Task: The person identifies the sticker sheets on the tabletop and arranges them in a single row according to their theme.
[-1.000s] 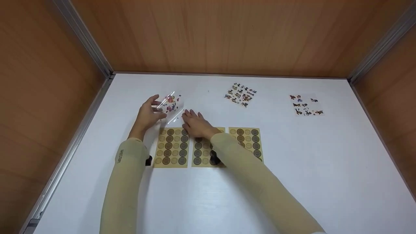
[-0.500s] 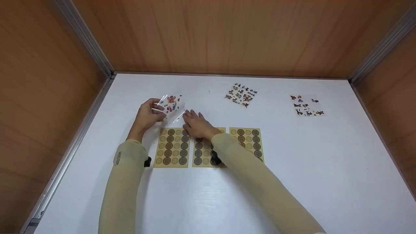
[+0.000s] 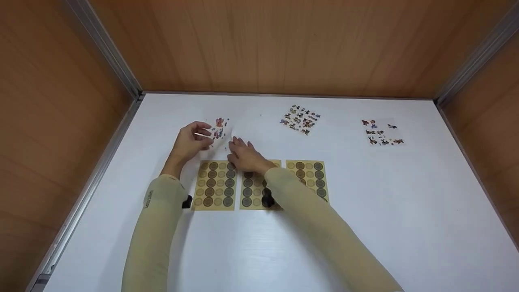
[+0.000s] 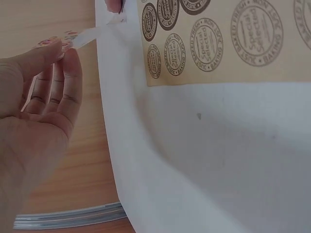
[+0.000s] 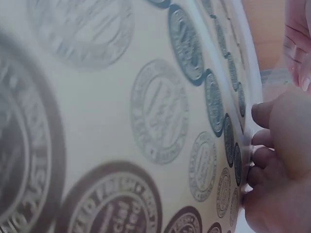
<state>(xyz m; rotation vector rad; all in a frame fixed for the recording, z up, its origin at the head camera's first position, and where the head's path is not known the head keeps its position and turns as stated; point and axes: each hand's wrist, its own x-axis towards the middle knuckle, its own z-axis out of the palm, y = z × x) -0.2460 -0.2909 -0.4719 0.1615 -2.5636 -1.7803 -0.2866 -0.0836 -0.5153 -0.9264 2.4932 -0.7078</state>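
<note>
Figures in red, orange and blue point(image 3: 219, 123) dotted a clear plastic sheet point(image 3: 222, 138) on the far left part of the white table point(image 3: 405, 211). The bare left hand point(image 3: 189, 140) had that sheet raised by its left side, its grip pinching the edge between thumb and fingers. The bare right hand point(image 3: 248, 157) lay palm down with fingers extended, its grip released, fingertips at the sheet's near right edge.

3 rectangular tan paper sheets point(image 3: 218, 186) lay in a row nearer the person, printed with columns of light and dark round stamps reading "Special Selected". The right wrist passed over the middle 1, and the sleeve partly hid the right 1. Toward the far edge, a slanted clear sheet crowded with small multicoloured figures point(image 3: 300, 120) lay right of the hands; a sparser clear sheet point(image 3: 382, 132) lay well apart, farther right. Pale olive-yellow fabric sleeves point(image 3: 150, 243) covered both forearms. Brown wood-grain panels point(image 3: 284, 44) stood around the table.
</note>
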